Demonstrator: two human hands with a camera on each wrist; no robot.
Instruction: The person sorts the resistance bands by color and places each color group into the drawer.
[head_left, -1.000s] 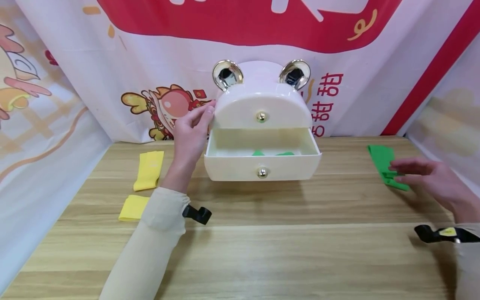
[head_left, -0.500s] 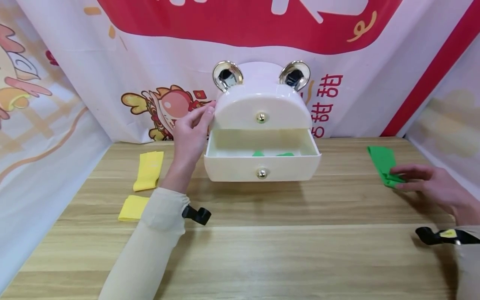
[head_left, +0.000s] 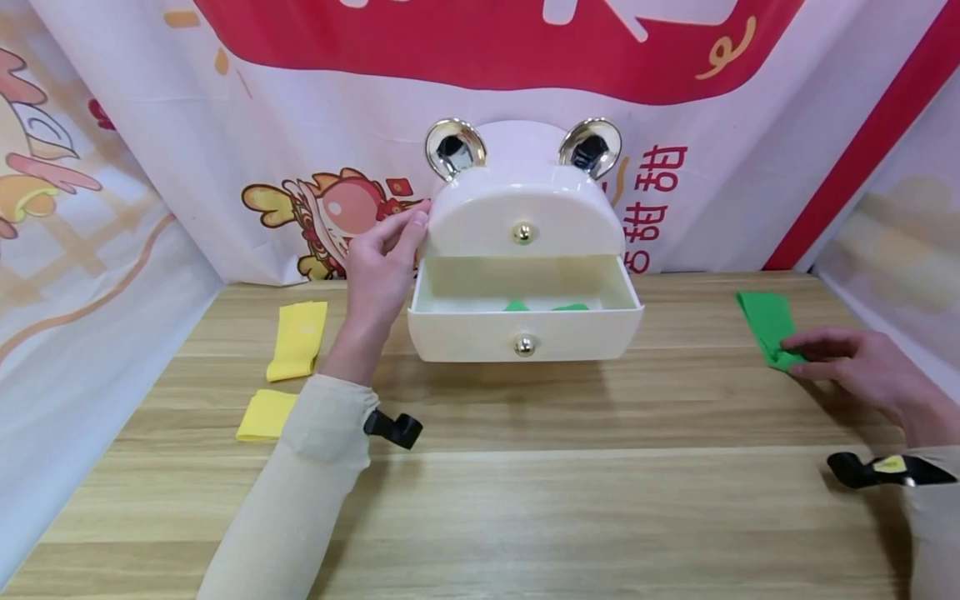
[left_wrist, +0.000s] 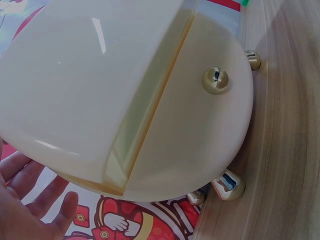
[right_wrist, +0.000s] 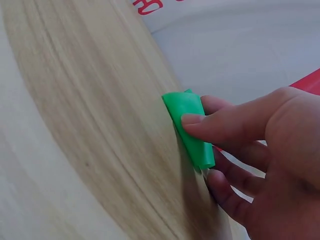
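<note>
A white frog-shaped drawer box (head_left: 517, 208) has its lower drawer (head_left: 465, 337) pulled out, with green pieces (head_left: 572, 307) showing inside. The left hand (head_left: 382, 271) touches the box's left side with its fingertips. In the left wrist view, loosely spread fingers (left_wrist: 47, 200) lie along the white shell. At the right, the right hand (head_left: 862, 367) pinches the near end of a folded green elastic band (head_left: 767, 321). In the right wrist view, the thumb presses on the rolled green end (right_wrist: 187, 107), other fingers behind it.
Two folded yellow bands (head_left: 298, 342) lie on the wooden table (head_left: 525, 525) at the left, one partly behind the left sleeve. A printed cloth (head_left: 337, 108) hangs behind the box and along both sides. Gold knobs (head_left: 524, 345) stick out from the drawer fronts.
The green band's near end, which stuck out below the right fingers, is now tucked up at the fingertips. The right hand has lowered slightly. The left hand stays put.
</note>
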